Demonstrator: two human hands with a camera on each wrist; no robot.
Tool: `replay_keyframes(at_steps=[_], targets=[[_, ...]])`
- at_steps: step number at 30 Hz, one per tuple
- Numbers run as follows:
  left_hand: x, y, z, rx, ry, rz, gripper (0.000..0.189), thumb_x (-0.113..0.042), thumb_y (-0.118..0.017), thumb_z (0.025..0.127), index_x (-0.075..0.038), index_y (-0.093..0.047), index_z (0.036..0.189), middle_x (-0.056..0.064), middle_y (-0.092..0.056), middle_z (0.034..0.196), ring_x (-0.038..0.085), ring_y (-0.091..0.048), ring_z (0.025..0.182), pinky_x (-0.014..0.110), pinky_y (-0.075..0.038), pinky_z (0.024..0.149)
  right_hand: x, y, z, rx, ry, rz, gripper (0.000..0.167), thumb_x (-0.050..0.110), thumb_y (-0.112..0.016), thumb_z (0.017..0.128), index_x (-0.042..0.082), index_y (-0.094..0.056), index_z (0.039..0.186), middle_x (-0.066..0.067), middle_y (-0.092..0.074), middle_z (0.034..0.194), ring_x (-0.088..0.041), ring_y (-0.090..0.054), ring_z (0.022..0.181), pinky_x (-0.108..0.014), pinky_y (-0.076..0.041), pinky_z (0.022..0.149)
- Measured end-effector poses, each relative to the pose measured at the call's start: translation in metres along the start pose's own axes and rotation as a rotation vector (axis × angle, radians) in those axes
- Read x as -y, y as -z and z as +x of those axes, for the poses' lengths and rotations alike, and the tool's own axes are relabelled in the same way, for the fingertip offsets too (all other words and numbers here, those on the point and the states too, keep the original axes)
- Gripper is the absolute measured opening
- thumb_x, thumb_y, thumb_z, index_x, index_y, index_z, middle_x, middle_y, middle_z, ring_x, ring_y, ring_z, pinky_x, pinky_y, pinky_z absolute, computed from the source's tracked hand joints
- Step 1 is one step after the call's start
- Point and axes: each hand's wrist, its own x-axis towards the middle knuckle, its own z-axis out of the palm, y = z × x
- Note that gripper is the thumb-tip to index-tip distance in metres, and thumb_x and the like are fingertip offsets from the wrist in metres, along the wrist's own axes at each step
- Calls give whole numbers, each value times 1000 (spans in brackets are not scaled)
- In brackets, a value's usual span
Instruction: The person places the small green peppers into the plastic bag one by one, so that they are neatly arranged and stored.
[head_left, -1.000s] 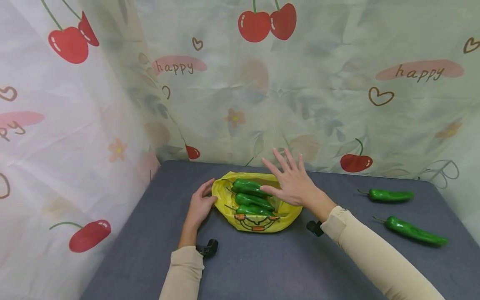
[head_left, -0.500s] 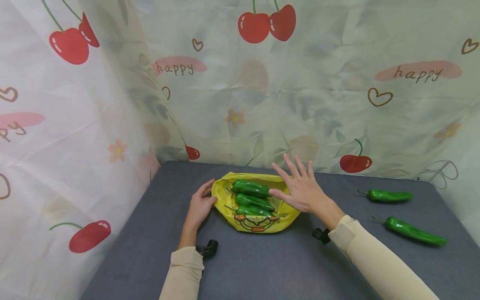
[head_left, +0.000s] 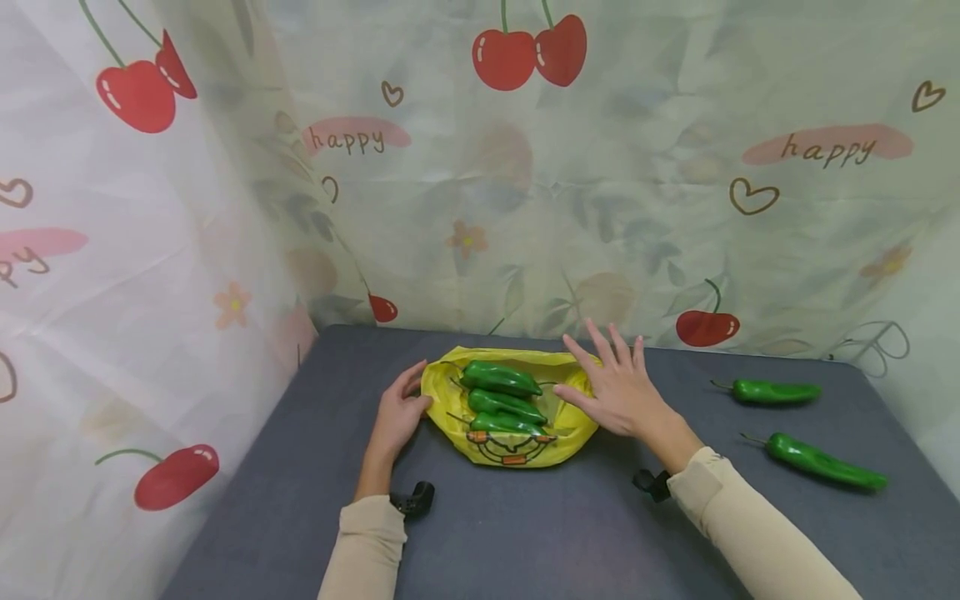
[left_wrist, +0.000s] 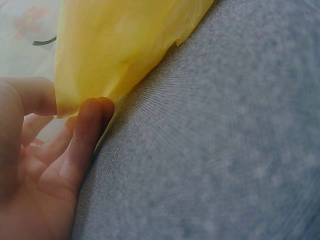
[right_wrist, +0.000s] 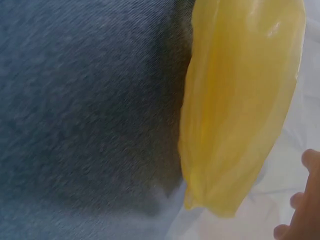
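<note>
At the left edge of the yellow bag [head_left: 573, 435] on the grey table [head_left: 525, 533], we find the left hand [head_left: 400, 417] pinching its rim. By the right end, the right hand [head_left: 622, 395], fingers spread, gripping nothing; farther right than a second ago. Only the head view gives us three green peppers [head_left: 506, 404] inside; the left wrist view, the pinch close up.

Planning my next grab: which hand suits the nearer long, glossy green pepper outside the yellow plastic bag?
Probably the right hand: it holds nothing and is closer to that green pepper, while the left hand pinches the bag.
</note>
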Motion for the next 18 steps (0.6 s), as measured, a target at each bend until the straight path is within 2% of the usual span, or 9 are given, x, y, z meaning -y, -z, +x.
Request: replay_keyframes(at_steps=[9,18], targets=[[-2,0,1,6,-4,-4,66,-10,-60,92,-26,-47,154,13,-57,148,18,-69,88,32,-54,78,-13,4,-15,39,-63,16,85,73,-44,96,31,-18,165,-12,3,174,-51,4,157,-83,8,111],[-1,0,0,1,-5,5,65,-10,-60,91,-27,-48,153,12,-59,146,18,-66,78,33,-53,78,-28,9,-34,63,-98,10,86,72,-45,95,31,-16,165,-15,1,173,-53,2,156,-85,8,108]])
